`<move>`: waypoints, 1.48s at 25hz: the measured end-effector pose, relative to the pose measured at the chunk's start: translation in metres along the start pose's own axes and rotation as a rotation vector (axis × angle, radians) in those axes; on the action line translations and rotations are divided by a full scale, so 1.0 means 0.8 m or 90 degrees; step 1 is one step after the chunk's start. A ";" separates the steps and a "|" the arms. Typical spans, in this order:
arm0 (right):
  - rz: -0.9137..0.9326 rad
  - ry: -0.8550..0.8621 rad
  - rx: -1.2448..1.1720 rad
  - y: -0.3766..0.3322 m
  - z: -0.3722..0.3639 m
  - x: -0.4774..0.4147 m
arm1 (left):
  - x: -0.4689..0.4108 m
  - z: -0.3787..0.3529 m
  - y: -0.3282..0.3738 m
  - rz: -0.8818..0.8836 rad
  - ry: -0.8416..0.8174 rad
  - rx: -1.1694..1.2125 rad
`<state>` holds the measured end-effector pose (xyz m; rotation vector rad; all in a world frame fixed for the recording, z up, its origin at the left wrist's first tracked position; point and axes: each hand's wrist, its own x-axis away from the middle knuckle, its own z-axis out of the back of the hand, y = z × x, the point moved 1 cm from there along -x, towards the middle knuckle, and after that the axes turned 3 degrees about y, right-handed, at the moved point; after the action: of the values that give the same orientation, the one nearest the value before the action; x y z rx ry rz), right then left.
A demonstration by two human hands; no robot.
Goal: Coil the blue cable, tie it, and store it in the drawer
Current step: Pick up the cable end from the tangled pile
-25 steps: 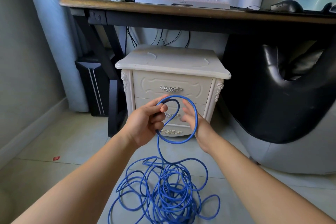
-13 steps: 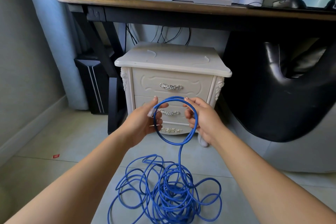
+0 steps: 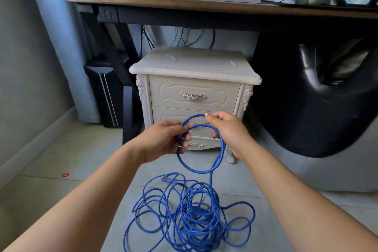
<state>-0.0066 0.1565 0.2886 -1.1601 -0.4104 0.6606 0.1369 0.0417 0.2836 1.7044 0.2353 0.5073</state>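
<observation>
— Pale, smooth floor tiles (image 3: 71,159), one carved cream nightstand (image 3: 194,67). And the cable?
— One glossy blue cable (image 3: 194,217), mostly tangled on the tiles. Left hand (image 3: 163,141) and right hand (image 3: 227,131), fingers curled, pinch two round loops.

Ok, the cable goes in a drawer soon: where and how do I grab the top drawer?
Probably by the ornate metal handle centred on the top drawer front. It lies horizontal, proud of the flat panel, so come straight from the front, fingers curled over it. Left hand and right hand both hold the blue cable; free one first.
</observation>
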 end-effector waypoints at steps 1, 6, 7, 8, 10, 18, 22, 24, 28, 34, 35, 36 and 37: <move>-0.003 0.004 0.002 0.000 -0.001 0.000 | -0.001 -0.001 -0.001 -0.003 0.011 -0.009; -0.048 -0.099 -0.155 -0.004 0.000 0.004 | -0.009 -0.006 0.002 -0.060 0.150 -0.023; -0.062 -0.155 -0.198 -0.007 0.002 0.006 | -0.010 -0.005 0.003 -0.079 0.186 -0.020; -0.074 -0.207 -0.222 -0.009 0.006 0.009 | -0.010 -0.005 0.004 -0.098 0.215 -0.021; -0.071 -0.282 -0.209 -0.011 0.015 0.014 | -0.008 -0.004 0.003 -0.127 0.248 -0.019; 0.009 -0.096 -0.220 -0.009 0.021 0.006 | 0.001 -0.007 0.011 -0.074 0.009 0.172; 0.049 -0.073 -0.151 -0.009 0.006 0.007 | 0.009 -0.001 0.025 -0.038 -0.070 0.188; 0.144 -0.022 0.029 -0.017 0.003 0.008 | 0.008 -0.005 0.030 -0.027 -0.026 0.079; 0.290 -0.006 0.240 -0.026 -0.009 0.015 | -0.002 -0.019 0.032 -0.134 0.112 -0.199; 0.065 -0.198 -0.080 -0.019 0.009 0.010 | -0.006 -0.005 0.031 -0.187 0.152 -0.011; 0.047 -0.218 -0.067 -0.012 0.013 0.009 | -0.006 -0.003 0.031 -0.185 0.157 0.021; 0.037 -0.218 -0.049 -0.005 0.016 0.008 | -0.006 0.000 0.031 -0.184 0.167 0.045; 0.038 -0.196 -0.046 -0.001 0.017 0.007 | -0.007 0.002 0.030 -0.183 0.179 0.065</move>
<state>-0.0103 0.1695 0.2940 -1.1444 -0.6672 0.8868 0.1296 0.0329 0.3059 1.6594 0.7093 0.5249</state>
